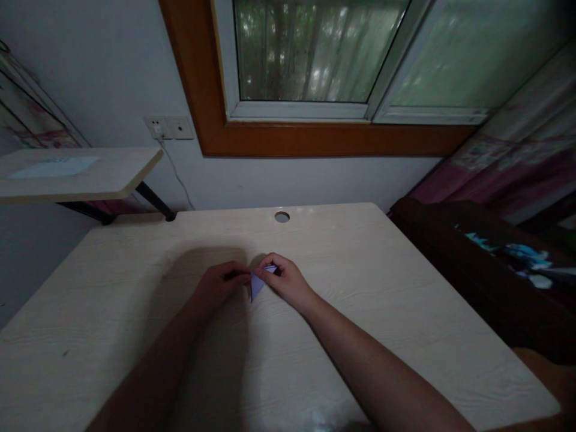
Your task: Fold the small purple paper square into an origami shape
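Observation:
A small piece of folded purple paper (256, 288), roughly triangular with a point toward me, is held just above the middle of the desk. My right hand (285, 279) pinches its upper right part between thumb and fingers. At the paper's upper left corner, my left hand (225, 282) has its thumb and fingertips closed on the edge. The fingers cover part of the paper, so its inner folds cannot be made out.
The pale wood-grain desk (324, 252) has a round cable hole (282, 217) near its back edge. A raised shelf (85, 174) on black legs stands at the left. Behind are a wall socket (168, 128) with a white cable and a window (315, 54). Dark furniture (463, 270) stands at the right.

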Action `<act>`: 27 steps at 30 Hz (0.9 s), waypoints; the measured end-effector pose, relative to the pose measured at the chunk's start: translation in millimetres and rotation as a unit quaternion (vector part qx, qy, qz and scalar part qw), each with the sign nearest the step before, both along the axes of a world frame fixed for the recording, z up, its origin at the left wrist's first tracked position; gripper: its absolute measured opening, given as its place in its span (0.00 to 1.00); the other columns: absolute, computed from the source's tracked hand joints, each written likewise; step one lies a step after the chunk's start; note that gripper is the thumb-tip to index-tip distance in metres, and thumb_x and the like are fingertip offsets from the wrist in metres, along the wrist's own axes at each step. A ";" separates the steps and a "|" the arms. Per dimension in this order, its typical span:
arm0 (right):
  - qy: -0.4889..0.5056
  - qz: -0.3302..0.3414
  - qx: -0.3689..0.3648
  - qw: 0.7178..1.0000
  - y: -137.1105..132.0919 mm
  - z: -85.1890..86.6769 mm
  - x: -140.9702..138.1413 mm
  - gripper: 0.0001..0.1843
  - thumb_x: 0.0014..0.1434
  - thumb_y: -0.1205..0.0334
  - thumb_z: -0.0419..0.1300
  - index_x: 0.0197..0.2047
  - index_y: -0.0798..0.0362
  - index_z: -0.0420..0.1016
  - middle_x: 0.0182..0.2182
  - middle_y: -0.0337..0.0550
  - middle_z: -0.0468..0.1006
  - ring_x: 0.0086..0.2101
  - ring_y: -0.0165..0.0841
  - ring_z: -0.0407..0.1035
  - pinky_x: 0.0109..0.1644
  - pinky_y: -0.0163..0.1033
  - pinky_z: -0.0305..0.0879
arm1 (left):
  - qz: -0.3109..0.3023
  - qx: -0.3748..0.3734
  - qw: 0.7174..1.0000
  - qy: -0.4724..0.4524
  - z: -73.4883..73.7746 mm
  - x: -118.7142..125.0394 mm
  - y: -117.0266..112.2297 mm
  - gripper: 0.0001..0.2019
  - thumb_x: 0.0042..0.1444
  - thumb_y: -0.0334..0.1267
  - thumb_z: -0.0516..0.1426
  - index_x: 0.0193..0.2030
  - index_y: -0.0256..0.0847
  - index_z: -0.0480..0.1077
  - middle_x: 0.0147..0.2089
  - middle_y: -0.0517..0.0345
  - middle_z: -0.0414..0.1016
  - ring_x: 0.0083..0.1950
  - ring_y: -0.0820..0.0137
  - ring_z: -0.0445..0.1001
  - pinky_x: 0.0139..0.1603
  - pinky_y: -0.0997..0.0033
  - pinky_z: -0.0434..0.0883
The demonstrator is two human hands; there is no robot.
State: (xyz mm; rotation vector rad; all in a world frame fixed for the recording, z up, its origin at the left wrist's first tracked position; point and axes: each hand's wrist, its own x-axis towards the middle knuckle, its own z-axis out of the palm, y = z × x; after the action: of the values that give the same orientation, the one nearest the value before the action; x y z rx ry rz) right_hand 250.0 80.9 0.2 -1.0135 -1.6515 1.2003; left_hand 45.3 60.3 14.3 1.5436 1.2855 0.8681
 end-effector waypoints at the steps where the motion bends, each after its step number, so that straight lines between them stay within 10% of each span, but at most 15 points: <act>1: -0.002 -0.001 -0.001 1.000 -0.2 0.2 -0.1 0.09 0.58 0.54 0.64 0.35 0.51 0.76 0.32 0.39 0.78 0.33 0.31 0.70 0.38 0.35 0.63 | -0.003 -0.001 1.000 -0.001 -1.0 -0.4 0.2 0.11 0.53 0.44 0.62 0.39 0.41 0.79 0.37 0.55 0.83 0.39 0.64 0.80 0.44 0.66 0.74; 27: -0.001 0.002 0.006 1.000 -0.2 -1.6 -0.2 0.09 0.58 0.55 0.64 0.35 0.52 0.75 0.33 0.38 0.78 0.33 0.30 0.70 0.36 0.34 0.61 | -0.008 -0.003 1.000 -0.005 -3.8 -0.7 2.0 0.09 0.54 0.42 0.63 0.39 0.42 0.79 0.37 0.57 0.82 0.40 0.66 0.79 0.45 0.69 0.73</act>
State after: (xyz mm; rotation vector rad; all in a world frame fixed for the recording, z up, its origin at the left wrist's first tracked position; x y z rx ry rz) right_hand 249.8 80.7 -1.4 -1.0052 -1.6604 1.1908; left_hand 44.6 62.3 10.5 1.5409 1.2659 0.8594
